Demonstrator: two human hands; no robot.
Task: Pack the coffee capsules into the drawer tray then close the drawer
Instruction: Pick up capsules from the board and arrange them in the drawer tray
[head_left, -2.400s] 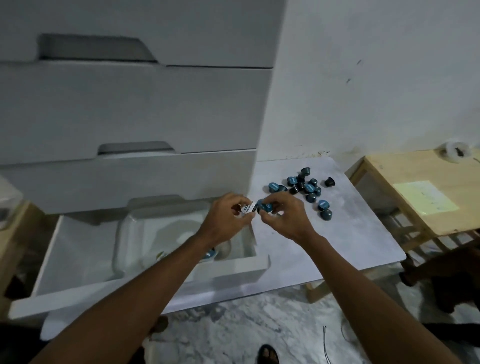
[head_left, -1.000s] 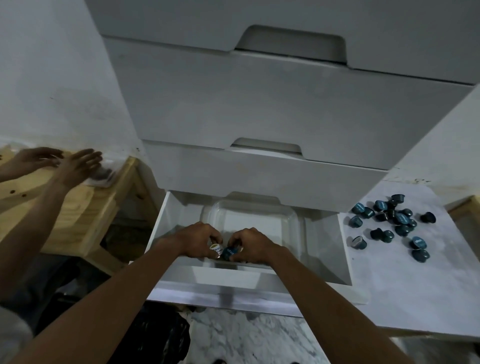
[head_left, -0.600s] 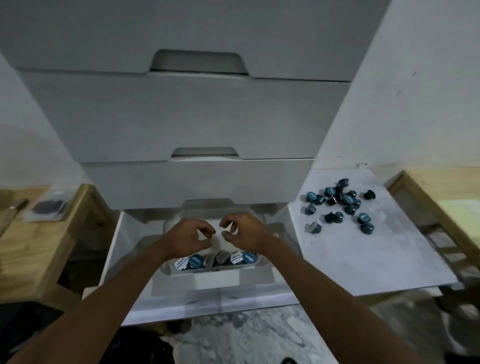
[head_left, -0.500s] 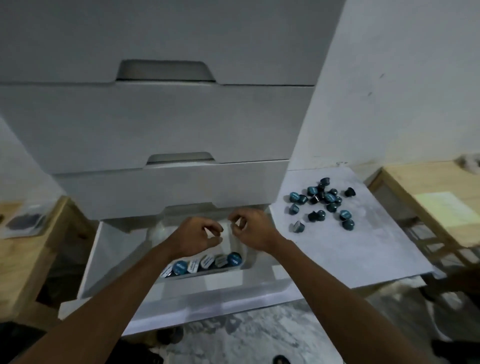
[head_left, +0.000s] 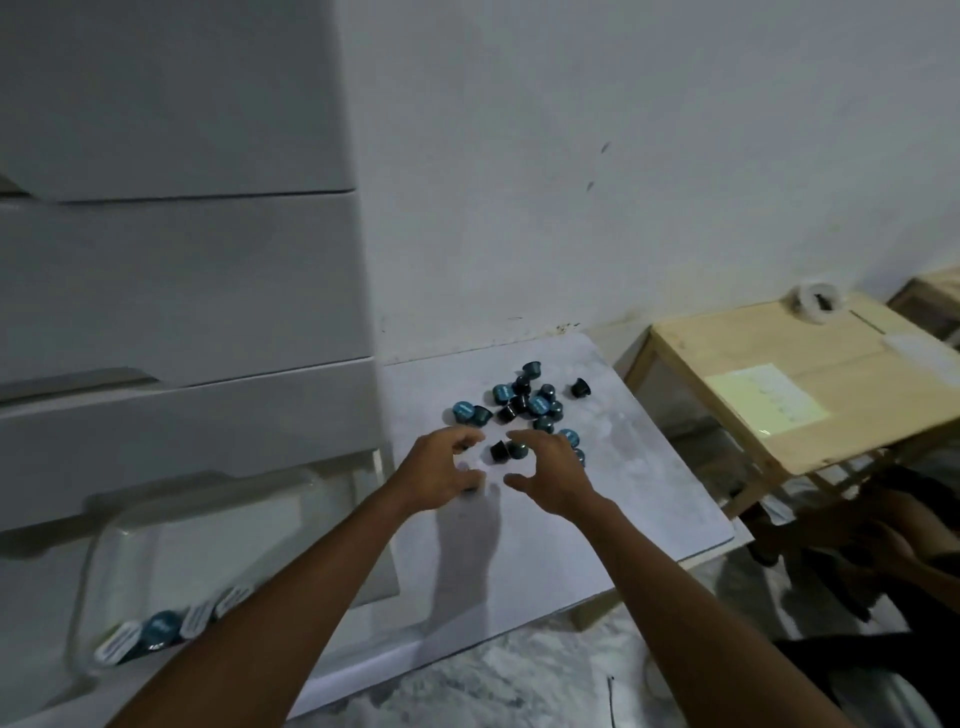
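Note:
A pile of blue and black coffee capsules (head_left: 524, 405) lies on the white low table (head_left: 634, 499). Two loose capsules (head_left: 506, 450) sit between my hands. My left hand (head_left: 441, 475) hovers at the pile's near-left edge, fingers curled and apart, with a dark capsule just by its thumb. My right hand (head_left: 553, 473) is spread open over the pile's near-right edge and hides some capsules. At lower left the drawer (head_left: 374, 660) stands open with a clear plastic tray (head_left: 96, 540) inside. A row of capsules (head_left: 161, 626) lines the tray's near wall, partly hidden by my left forearm.
The white drawer cabinet (head_left: 182, 286) rises at the left, its upper drawers shut. A wooden table (head_left: 779, 405) with a yellow sheet and a tape roll (head_left: 815, 304) stands at the right. Another person's hands (head_left: 883, 535) are at the lower right. Marble floor lies below.
Both hands left the tray empty and moved right to the capsule pile on the table. The view swung right with them. The tray holds a row of capsules.

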